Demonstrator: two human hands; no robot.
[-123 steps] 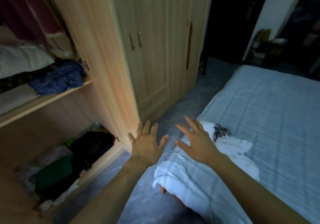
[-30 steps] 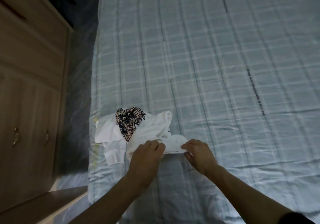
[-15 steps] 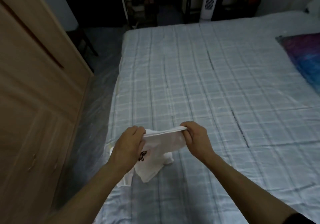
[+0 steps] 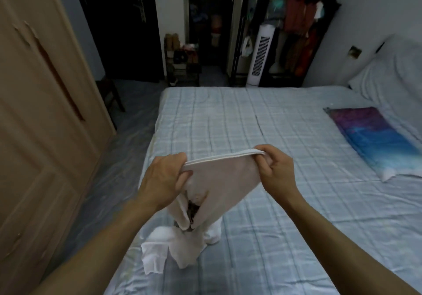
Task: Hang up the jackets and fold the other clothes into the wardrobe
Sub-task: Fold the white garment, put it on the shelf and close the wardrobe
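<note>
A white garment (image 4: 219, 180) with a dark patterned print hangs above the bed (image 4: 262, 134), stretched by its hem between both hands. My left hand (image 4: 164, 180) pinches the hem's left end and my right hand (image 4: 276, 169) pinches its right end. The lower part of the garment droops in folds and its bottom rests crumpled on the sheet near the bed's left edge. The print shows only as a dark patch inside the folds. The wooden wardrobe (image 4: 41, 123) stands at the left with its doors closed in this view.
A purple and blue pillow (image 4: 374, 137) lies at the right of the bed, with a white pillow (image 4: 388, 77) behind it. A tower fan (image 4: 260, 57), a clothes rack (image 4: 299, 29) and a shoe shelf (image 4: 182, 64) stand beyond the bed's far end. Plastic-covered floor runs between wardrobe and bed.
Both hands gripped the white garment on the bed and have lifted it by its hem, drawing it taut. My view has risen from the sheet toward the far end of the room.
</note>
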